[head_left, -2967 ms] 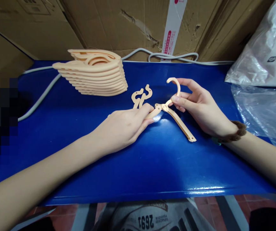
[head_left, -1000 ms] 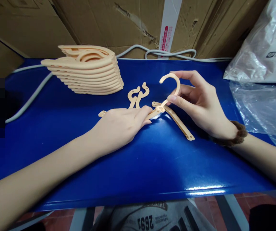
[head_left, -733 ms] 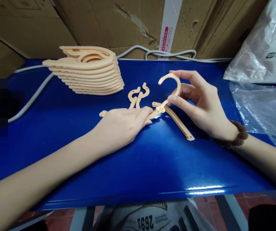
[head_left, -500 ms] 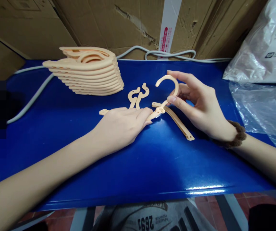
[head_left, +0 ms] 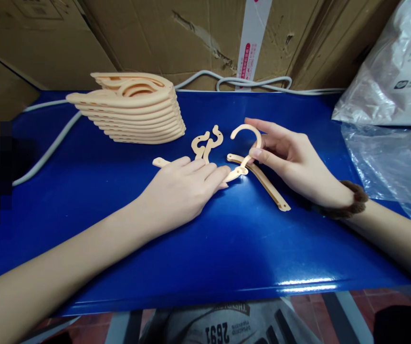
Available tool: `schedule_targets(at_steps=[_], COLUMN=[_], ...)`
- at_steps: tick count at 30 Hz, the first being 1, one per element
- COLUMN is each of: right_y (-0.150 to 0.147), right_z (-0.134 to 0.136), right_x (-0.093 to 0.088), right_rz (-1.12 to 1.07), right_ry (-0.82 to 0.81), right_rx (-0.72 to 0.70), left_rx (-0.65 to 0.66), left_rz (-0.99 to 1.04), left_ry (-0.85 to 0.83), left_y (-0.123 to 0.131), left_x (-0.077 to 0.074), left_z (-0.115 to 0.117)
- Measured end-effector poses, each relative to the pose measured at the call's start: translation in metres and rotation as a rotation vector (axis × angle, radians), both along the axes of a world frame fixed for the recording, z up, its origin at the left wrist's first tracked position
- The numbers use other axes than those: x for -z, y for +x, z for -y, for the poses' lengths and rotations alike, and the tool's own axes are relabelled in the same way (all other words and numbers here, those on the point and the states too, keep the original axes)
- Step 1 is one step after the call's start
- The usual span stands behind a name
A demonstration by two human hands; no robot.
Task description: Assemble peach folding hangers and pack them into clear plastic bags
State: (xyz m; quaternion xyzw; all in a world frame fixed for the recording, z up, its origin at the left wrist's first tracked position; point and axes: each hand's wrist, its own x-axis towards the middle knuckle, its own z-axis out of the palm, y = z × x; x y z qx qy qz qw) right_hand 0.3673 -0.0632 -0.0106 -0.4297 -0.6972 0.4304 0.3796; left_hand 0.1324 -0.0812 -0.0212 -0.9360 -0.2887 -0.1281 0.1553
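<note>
My left hand [head_left: 187, 191] is closed over a peach plastic hanger arm [head_left: 160, 163], whose left end shows past my knuckles and whose other end shows at my fingertips. At that end it meets a curved hanger hook [head_left: 247, 128]. My right hand [head_left: 291, 157] pinches the hook's stem between thumb and fingers, forefinger along the curve. The joint lies low over the table, between both hands. Just behind it rests a loose hanger arm [head_left: 268, 186], slanting toward me. Beyond my left hand lie two small curved hook pieces [head_left: 207, 143], partly covered by my fingers.
A stack of folded peach hangers [head_left: 130, 112] stands at the back left of the blue table [head_left: 191, 267]. White cable [head_left: 255, 83] runs along the back, before cardboard boxes [head_left: 148, 38]. At right lie a filled plastic bag [head_left: 387, 76] and clear film [head_left: 380, 162].
My right hand has come down and slightly left with the hook, lowering the joint toward the table. My left hand still grips the hanger arm, its fingers slightly shifted.
</note>
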Motion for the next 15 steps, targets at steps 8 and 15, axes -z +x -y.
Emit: schedule_targets(at_steps=[8, 15], right_y=[0.0003, 0.0004], right_z=[0.0018, 0.0063], right_x=[0.0004, -0.0053], right_rz=[-0.047, -0.056], right_ry=[-0.08, -0.069], right_rx=[-0.014, -0.055], left_rx=[0.007, 0.034], left_rz=[0.029, 0.111], left_ry=[0.042, -0.058], left_y=[0.0, -0.0013], left_x=[0.0008, -0.0024], left_z=[0.0004, 0.0062])
